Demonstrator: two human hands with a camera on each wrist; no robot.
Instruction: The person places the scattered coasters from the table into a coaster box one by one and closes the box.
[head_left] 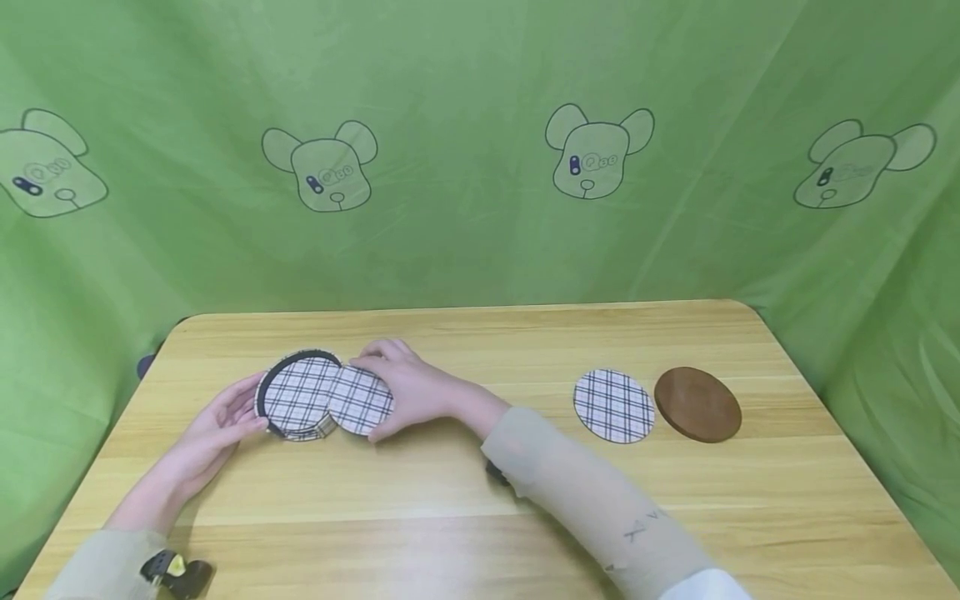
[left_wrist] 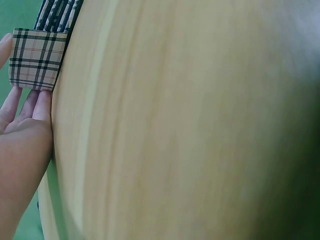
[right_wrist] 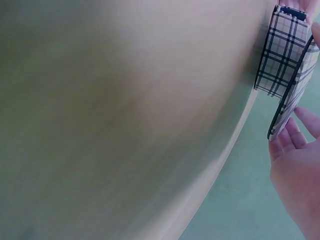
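Observation:
On the left of the table stands a round plaid coaster holder [head_left: 262, 393] with a dark inner wall and a cut-out in its right side. A plaid coaster [head_left: 300, 390] lies face up inside it. My left hand [head_left: 213, 429] grips the holder's left side, thumb near the front edge; the left wrist view shows its plaid wall [left_wrist: 37, 59] with the fingers against it. My right hand [head_left: 416, 390] pinches a round plaid coaster [head_left: 362, 402] by its right edge. That coaster tilts and overlaps the holder's cut-out; its dark edge [right_wrist: 287, 95] shows in the right wrist view.
Right of centre on the wooden table [head_left: 465, 533] lies another plaid coaster [head_left: 613, 406]. Close beside it is a brown round disc [head_left: 697, 404]. A green curtain [head_left: 465, 233] with bear-head drawings hangs behind the table and at both sides.

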